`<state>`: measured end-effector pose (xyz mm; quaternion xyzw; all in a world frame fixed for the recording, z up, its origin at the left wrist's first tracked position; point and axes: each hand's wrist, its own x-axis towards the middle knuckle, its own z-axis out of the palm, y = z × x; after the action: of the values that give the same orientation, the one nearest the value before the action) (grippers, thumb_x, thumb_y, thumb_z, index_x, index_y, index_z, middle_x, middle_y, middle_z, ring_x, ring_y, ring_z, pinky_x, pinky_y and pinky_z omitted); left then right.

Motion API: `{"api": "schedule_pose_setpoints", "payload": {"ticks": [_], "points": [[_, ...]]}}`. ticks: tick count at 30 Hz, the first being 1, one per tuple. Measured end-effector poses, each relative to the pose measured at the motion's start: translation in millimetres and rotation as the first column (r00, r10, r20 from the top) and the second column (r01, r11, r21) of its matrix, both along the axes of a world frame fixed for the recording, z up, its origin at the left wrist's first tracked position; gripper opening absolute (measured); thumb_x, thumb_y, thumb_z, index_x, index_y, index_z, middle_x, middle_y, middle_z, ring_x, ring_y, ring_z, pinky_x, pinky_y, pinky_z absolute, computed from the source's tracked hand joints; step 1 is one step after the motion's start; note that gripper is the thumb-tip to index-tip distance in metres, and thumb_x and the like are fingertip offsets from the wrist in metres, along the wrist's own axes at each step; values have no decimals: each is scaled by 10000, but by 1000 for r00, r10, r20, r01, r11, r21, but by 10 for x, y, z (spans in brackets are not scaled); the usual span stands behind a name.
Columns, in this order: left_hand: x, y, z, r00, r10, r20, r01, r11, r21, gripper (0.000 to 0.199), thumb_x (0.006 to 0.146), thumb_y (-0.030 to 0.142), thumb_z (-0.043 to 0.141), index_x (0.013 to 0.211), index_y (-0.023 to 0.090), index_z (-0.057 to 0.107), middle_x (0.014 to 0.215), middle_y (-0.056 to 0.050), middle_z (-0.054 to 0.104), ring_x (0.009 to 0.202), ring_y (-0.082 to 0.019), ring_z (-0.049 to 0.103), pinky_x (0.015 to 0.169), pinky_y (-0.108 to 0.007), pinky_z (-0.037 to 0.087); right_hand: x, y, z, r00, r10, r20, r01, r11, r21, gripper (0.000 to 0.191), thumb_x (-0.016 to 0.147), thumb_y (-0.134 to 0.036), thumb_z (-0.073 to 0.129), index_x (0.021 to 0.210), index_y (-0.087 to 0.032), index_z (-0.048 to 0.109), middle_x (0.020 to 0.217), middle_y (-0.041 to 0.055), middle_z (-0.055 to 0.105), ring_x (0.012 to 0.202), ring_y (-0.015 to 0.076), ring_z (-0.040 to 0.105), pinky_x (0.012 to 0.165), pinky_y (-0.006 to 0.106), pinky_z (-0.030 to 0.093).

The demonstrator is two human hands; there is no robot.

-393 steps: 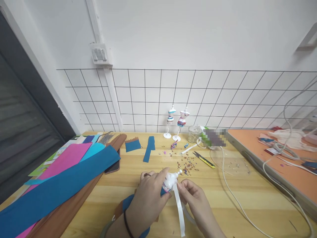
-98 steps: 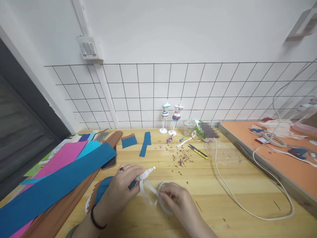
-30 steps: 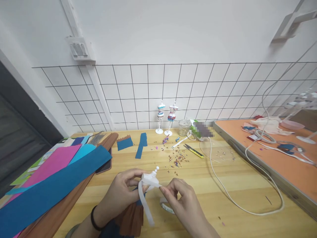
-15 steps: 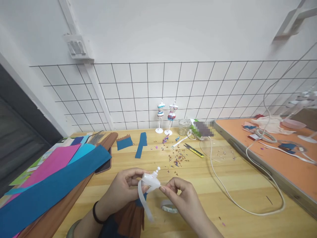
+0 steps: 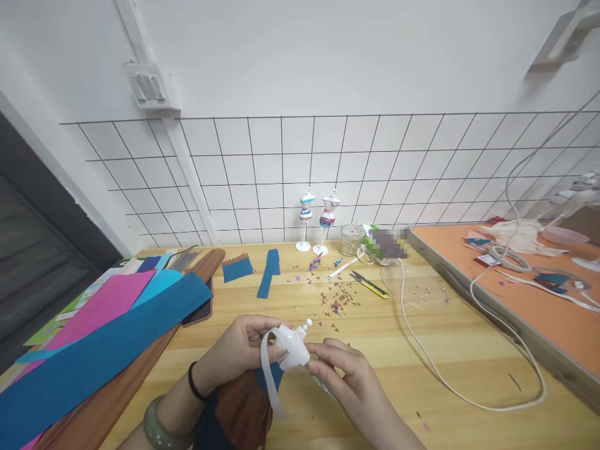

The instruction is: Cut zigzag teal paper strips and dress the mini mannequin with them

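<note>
A small white dress-form mannequin (image 5: 294, 347) lies tilted in my left hand (image 5: 244, 350), its knobbed neck pointing up and right. My left fingers are closed around its body. A strip of white tape (image 5: 266, 369) loops over its left side, with a loose end hanging down. At the mannequin's right edge, my right hand (image 5: 344, 375) is closed in a pinch that seems to be on the tape; the fingertips partly hide it. Part of the tape roll (image 5: 323, 386) shows just below the right fingers. Brown and blue fabric (image 5: 246, 403) lies under my left wrist.
Two dressed mannequins (image 5: 305, 215) stand by the wall near a glass jar (image 5: 352, 240). A yellow cutter (image 5: 372, 287) lies beside brown scraps (image 5: 337, 300). Coloured fabric (image 5: 122, 334) and a phone (image 5: 199, 310) are at left. A white cable (image 5: 422, 356) curves at right near an orange board (image 5: 529, 287).
The mannequin has turned and shifted slightly right in my left hand. My right fingers have moved against its edge, and the tape roll, earlier plain on the table, is now mostly hidden.
</note>
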<state>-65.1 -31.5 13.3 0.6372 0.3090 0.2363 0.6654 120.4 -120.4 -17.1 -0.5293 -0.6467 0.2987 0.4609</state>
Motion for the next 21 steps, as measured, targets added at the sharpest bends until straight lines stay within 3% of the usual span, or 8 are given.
{"api": "schedule_pose_setpoints", "payload": {"ticks": [3,6,9,12,15,17,21], "points": [[45,13,13,999,-31,16,32,999,-33,458,679,311,673,1091,125,600,856,-53,690,856,-184,616,813,-315,467,5,-37,46,998,17,66,-20,999,47,236,862,-265,482,917,-219,707,629,16,562,603,156,539,565,242,417],[84,19,19,998,-58,22,59,994,-87,698,710,267,646,1328,182,332,710,34,650,755,-129,619,772,-287,474,-5,-70,17,996,-35,83,25,993,112,246,868,-264,472,904,-196,706,591,13,536,580,159,517,560,250,410],[111,26,3,999,-41,0,41,997,-60,813,725,243,627,1384,222,151,920,-15,661,907,-140,601,826,-298,458,-11,-88,-51,992,-110,62,102,988,118,239,862,-271,485,907,-191,706,588,16,538,576,164,520,547,247,416],[126,34,6,991,75,-115,-53,981,185,653,689,247,659,1284,220,392,1190,-85,567,1076,-182,524,922,-325,403,-7,-90,-103,987,-155,49,149,984,100,242,862,-290,488,896,-201,710,603,25,561,590,172,542,552,246,433],[134,55,45,971,161,-178,-56,873,485,331,666,266,677,985,198,626,1060,-66,630,994,-197,554,905,-331,406,-6,-85,-120,982,-178,57,172,980,105,265,865,-326,479,896,-203,712,600,33,570,582,176,547,548,251,444],[136,83,70,972,148,-181,-17,818,574,231,660,287,683,871,194,659,932,-48,661,900,-191,579,844,-319,436,-8,-82,-119,982,-179,63,172,980,101,276,866,-339,475,890,-200,713,600,35,574,581,177,550,550,255,446],[134,135,89,980,150,-128,-37,778,627,179,777,289,567,850,173,682,846,-64,681,813,-172,598,768,-295,460,-15,-78,-129,979,-194,61,188,978,93,275,867,-335,474,859,-193,709,605,35,582,584,178,551,568,266,449]]}}
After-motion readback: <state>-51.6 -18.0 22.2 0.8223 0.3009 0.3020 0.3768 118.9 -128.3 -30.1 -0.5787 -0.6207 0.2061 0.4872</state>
